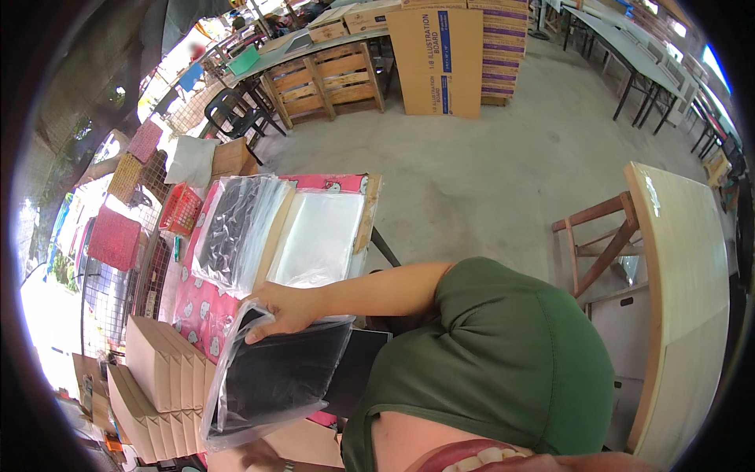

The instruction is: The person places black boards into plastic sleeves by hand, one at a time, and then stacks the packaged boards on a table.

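My right hand is closed, its thumb and fingers pinching the upper edge of a clear plastic bag with flat black sheets inside. The bag is tilted over the near part of the table. Below its lower edge is my left hand, blurred and partly hidden, with a band at the wrist; its fingers do not show clearly. Another flat black piece lies between the bag and my body. Beyond my right hand rest a stack of bagged black sheets and a pile of clear plastic sleeves.
A pink patterned cover lies on the table. Folded brown cartons stand left of the bag, with a red basket farther back. A pale board stands at right. Large cardboard boxes and a black chair are behind.
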The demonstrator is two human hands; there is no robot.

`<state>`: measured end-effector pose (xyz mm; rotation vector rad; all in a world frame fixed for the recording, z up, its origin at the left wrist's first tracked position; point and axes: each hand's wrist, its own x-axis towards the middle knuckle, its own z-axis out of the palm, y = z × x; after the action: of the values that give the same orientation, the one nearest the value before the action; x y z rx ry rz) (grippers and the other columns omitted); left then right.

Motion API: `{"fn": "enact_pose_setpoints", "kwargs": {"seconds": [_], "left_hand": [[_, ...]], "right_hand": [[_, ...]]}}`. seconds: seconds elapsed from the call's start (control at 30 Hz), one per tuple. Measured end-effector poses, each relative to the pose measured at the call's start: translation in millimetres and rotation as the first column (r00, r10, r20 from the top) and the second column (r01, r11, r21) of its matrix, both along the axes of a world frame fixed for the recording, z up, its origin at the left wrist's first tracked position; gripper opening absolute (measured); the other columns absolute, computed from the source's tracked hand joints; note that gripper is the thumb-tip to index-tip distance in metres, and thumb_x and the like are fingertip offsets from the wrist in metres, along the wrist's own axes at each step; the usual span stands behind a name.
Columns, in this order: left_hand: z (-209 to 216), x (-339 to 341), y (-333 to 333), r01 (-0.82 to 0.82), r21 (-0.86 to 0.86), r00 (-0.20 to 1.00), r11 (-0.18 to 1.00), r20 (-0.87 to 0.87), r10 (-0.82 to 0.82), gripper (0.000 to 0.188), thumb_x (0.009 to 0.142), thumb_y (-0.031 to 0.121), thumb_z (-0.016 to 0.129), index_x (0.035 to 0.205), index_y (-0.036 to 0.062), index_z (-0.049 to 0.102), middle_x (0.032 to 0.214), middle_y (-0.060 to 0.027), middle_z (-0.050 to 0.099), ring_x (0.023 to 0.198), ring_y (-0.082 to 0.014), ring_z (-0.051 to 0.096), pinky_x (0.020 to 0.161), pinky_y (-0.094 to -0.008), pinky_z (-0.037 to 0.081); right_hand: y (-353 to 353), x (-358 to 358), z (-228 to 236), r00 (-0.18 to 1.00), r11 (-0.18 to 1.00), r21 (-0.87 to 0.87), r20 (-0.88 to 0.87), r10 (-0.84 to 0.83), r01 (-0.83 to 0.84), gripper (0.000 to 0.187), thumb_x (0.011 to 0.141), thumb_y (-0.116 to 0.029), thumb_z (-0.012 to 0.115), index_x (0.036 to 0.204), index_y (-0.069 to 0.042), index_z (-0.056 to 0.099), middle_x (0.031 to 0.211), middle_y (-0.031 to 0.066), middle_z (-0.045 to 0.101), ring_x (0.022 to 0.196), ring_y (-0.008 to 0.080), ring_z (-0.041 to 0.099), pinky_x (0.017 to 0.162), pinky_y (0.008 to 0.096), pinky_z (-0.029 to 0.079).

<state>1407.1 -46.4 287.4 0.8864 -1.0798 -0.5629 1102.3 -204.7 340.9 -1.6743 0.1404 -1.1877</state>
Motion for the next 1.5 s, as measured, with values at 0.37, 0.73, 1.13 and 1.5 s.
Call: {"fn": "enact_pose_setpoints", "kwargs": {"seconds": [0.37,0.73,1.13,1.5], "left_hand": [[-87,49,3,-0.043,0.445,0.999,0.895,-0.010,0.053,0.081,0.074,0.017,0.069,0.138,-0.0040,0.025,0.139,-0.0191,0.035,0.129,-0.0287,0.033,0.112,-0.0430,0.018],[80,47,3,0.005,-0.050,0.993,0.999,0.115,0.001,0.032,0.090,0.016,0.056,0.116,-0.0012,0.051,0.108,-0.0167,0.059,0.103,-0.0264,0.057,0.095,-0.0367,0.043],[-99,-12,20,0.179,0.474,0.984,0.862,-0.111,-0.143,0.071,0.072,0.002,0.069,0.133,-0.0023,0.034,0.133,-0.0139,0.041,0.122,-0.0271,0.039,0.104,-0.0381,0.028],[-91,-33,6,0.032,0.467,0.974,0.884,-0.212,0.077,0.055,0.073,-0.004,0.068,0.122,-0.0035,0.044,0.123,-0.0121,0.049,0.110,-0.0238,0.049,0.096,-0.0361,0.039]], "right_hand": [[1,-4,-2,0.999,0.999,-0.034,-0.010,-0.038,0.037,0.033,0.080,-0.024,0.070,0.100,-0.001,0.060,0.089,0.0117,0.066,0.080,0.0156,0.059,0.073,0.0324,0.046],[5,-9,2,0.984,0.990,-0.068,-0.126,-0.129,0.121,0.038,0.079,-0.027,0.070,0.105,-0.001,0.059,0.094,0.0151,0.065,0.085,0.0181,0.059,0.080,0.0334,0.045],[-8,-2,-1,0.977,0.986,-0.059,-0.135,-0.164,0.157,0.032,0.079,-0.019,0.070,0.104,-0.003,0.059,0.094,0.0073,0.062,0.090,0.0128,0.055,0.080,0.0291,0.044],[-3,-23,-181,0.863,0.990,0.068,-0.499,-0.072,0.122,0.091,0.068,-0.039,0.077,0.135,0.000,0.032,0.130,0.0209,0.047,0.116,0.0317,0.048,0.100,0.0337,0.035]]}}
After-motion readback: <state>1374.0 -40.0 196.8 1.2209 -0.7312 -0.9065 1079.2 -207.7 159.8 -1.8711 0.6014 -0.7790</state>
